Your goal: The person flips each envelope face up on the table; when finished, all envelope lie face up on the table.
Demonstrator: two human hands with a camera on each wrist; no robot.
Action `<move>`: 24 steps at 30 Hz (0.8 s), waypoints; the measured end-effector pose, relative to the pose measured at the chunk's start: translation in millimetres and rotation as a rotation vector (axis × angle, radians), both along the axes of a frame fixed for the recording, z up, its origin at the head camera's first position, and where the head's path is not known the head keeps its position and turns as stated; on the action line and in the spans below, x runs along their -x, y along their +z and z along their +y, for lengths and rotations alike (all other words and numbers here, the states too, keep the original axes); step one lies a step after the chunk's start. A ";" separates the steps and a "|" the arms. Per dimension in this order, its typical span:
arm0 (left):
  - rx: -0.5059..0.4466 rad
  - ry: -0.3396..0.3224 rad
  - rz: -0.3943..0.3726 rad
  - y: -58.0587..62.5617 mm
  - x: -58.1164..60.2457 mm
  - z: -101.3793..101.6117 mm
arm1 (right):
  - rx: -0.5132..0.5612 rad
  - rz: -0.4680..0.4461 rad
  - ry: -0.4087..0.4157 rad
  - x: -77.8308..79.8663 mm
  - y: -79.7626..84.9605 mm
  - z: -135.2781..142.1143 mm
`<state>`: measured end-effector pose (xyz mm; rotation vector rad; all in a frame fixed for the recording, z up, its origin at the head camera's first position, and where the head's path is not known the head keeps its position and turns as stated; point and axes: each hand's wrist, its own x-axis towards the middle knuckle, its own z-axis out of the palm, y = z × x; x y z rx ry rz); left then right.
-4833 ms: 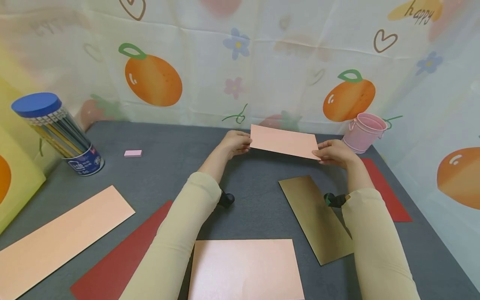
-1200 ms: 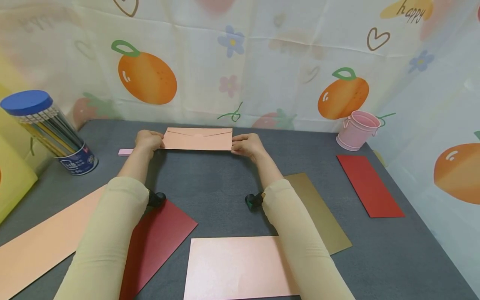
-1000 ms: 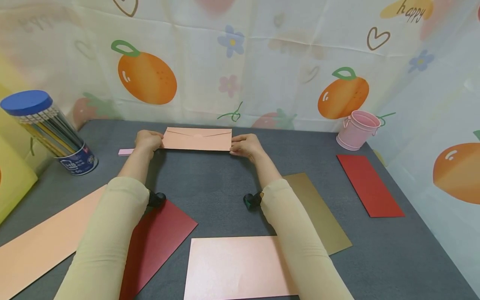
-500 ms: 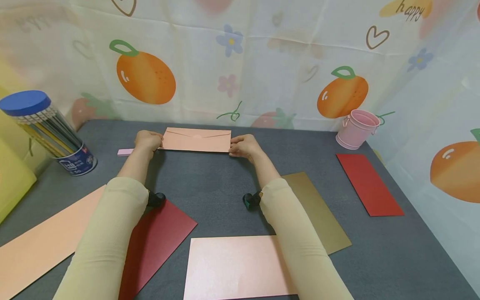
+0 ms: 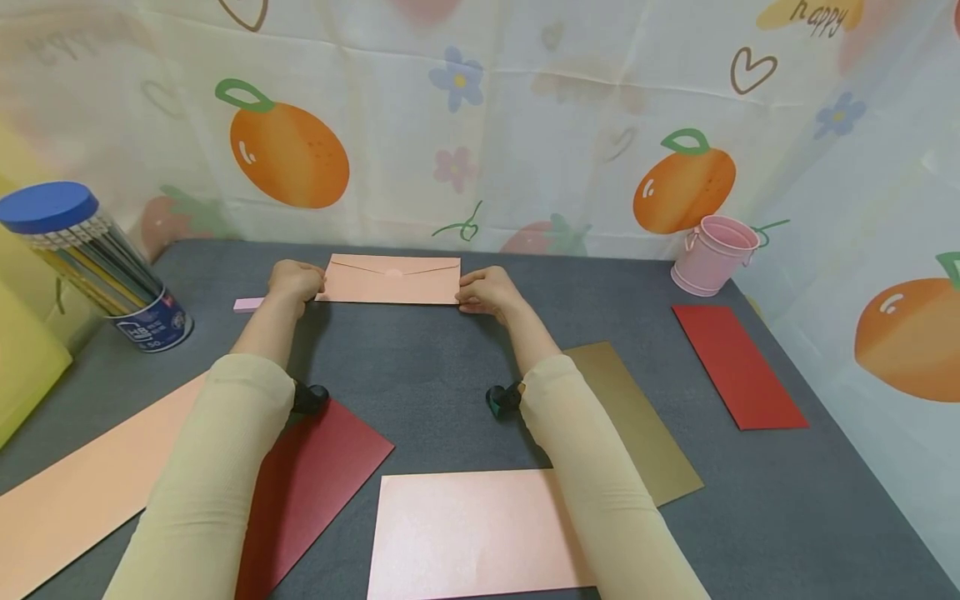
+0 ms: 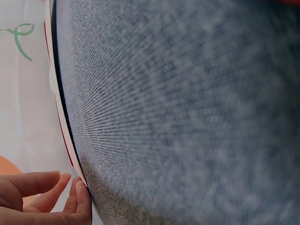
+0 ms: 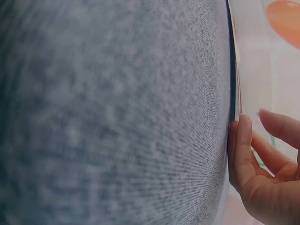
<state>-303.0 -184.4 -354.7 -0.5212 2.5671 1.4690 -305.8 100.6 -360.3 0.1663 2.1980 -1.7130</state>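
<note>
A pale peach envelope (image 5: 394, 279) lies at the back of the dark table, its flap side up and its long edge along the wall. At its left end is my left hand (image 5: 295, 282), and at its right end my right hand (image 5: 491, 293). In the left wrist view the fingertips of my left hand (image 6: 47, 199) touch the envelope's end while the thumb stands apart. Likewise, the right wrist view has my right hand (image 7: 267, 164) with fingers against the envelope's edge and thumb clear of it. Both wrist views see the envelope (image 6: 64, 112) nearly edge-on.
Around me lie a long peach envelope (image 5: 90, 458), a dark red one (image 5: 330, 467), a shiny pink one (image 5: 472, 533), a gold one (image 5: 637, 417) and a red one (image 5: 738, 367). A pencil tub (image 5: 97, 258), a pink eraser (image 5: 247, 305) and a pink bucket (image 5: 714, 254) stand farther back.
Several seconds ago both hands held the envelope raised farther right, its plain face showing. It now lies farther left with the flap showing. Over the last second hands and envelope have barely moved.
</note>
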 end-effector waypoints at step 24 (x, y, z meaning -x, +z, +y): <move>-0.047 -0.403 0.009 43.6 -18.3 -12.6 | -0.120 0.182 0.284 -12.3 12.9 -12.0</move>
